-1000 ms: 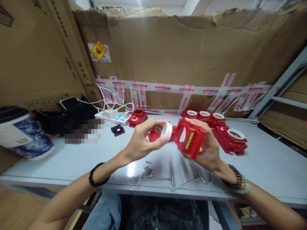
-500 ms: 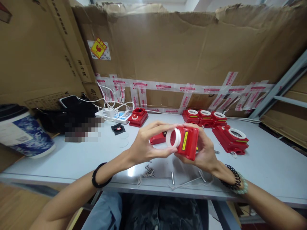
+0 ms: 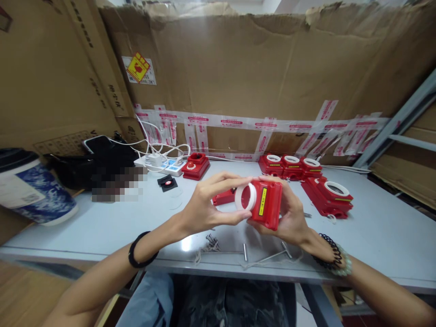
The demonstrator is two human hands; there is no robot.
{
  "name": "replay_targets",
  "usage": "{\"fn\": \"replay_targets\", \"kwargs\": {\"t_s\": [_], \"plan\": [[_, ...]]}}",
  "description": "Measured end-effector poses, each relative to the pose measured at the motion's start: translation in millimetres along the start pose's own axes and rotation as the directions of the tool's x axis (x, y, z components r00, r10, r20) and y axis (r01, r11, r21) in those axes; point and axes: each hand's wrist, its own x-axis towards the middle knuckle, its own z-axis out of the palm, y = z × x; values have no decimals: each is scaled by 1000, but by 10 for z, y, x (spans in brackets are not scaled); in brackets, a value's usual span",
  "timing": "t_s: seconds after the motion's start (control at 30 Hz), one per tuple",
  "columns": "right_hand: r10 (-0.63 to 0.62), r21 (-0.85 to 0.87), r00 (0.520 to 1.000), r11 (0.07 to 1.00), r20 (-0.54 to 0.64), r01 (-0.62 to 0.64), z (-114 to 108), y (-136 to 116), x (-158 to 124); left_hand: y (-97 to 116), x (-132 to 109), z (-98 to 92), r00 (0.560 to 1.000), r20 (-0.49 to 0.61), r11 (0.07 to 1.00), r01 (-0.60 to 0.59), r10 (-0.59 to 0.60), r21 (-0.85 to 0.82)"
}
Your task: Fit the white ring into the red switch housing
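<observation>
While both forearms reach in from the bottom corners and meet at the centre of the frame, the right hand point(image 3: 293, 218) cups a red plastic housing point(image 3: 267, 203) from behind and below, fingers wrapped around its far side, gripping it just above the table edge. The left hand point(image 3: 204, 206) comes in from the left with the wrist bent, its thumb and fingertips pinching a white ring point(image 3: 245, 197) that sits against the round opening in the housing's face; whether the ring is fully seated there cannot be told. A narrow yellow label runs down the housing's front beside the ring. A black band circles the left wrist, and a coiled black band and pale beads circle the right. Below the hands, on the smooth grey table point(image 3: 374, 236), lie a small heap of metal screws point(image 3: 211, 243) and thin metal rods, partly hidden by the hands. Right of centre stands a row of matching boxy red housings with white rings point(image 3: 306, 175), and another red part point(image 3: 223, 197) peeks out behind the left fingers. At the left edge a blue and white paper cup point(image 3: 30, 188) is cut off, beside a dark bag with a blurred patch. A white power strip point(image 3: 163, 165) with tangled cables sits further back, before creased brown cardboard walls point(image 3: 255, 68) patched with printed tape.
</observation>
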Motion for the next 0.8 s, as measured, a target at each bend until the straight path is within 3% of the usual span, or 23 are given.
{"fn": "replay_targets", "kwargs": {"t_s": [0.23, 0.8], "plan": [[18, 21, 1000, 1000, -4, -18, 3, 7, -10, 4, 6, -17, 999, 31, 1000, 7, -7, -13], [124, 94, 991, 987, 54, -129, -7, 2, -11, 9, 37, -141, 974, 220, 997, -49, 62, -64]]}}
